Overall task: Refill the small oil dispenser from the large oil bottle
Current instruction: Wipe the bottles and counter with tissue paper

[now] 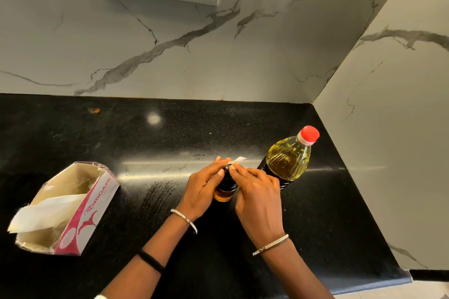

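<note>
Far to the left, an open tissue box (65, 209) lies on the black tabletop (150, 143), with one tissue sticking out (handy for wiping up drips, I think).

In the middle, the left hand (202, 187) wraps around the small oil dispenser (224, 189). Its fingers (220, 172) are curled and pressed on the dark neck, most likely to keep the dispenser from tipping. The dispenser stands upright on the tabletop between both hands. It has only a little brown-gold oil at the bottom, so it looks nearly empty.

The right hand (258, 199) comes in from the other side. Its fingers (233, 170) are pinching something at the dispenser's top, where a small white scrap (238, 160) pokes out. It may be wiping or opening the top; I cannot tell which.

Just beside the right hand stands the large oil bottle (288, 160). It holds yellow oil and its red cap (308, 134) is on, so no pouring has begun.
</note>
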